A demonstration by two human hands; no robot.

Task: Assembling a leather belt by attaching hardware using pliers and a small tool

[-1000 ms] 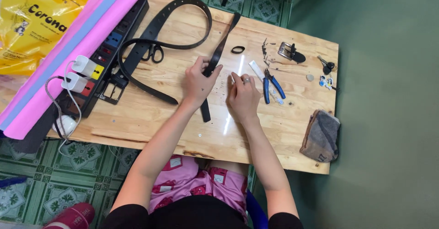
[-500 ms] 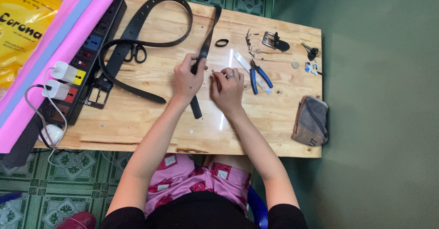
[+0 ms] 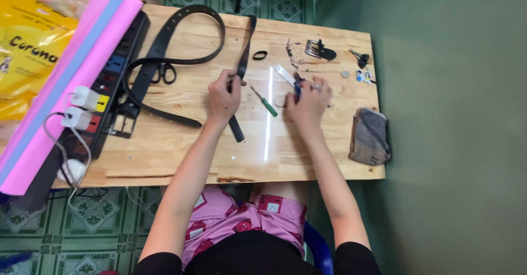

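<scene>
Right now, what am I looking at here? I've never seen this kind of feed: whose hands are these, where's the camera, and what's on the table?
There is no machine: a person works with bare hands, and one camera on their head looks down. The left hand presses on a black strap lying on the wooden table. The right hand closes on blue-handled pliers. Between the hands lies a green-handled screwdriver. Farther left are a looped black belt, scissors and a power strip; a metal buckle lies at the far edge.

Home workbench: wooden table, leather belts, patterned floor tiles.
</scene>
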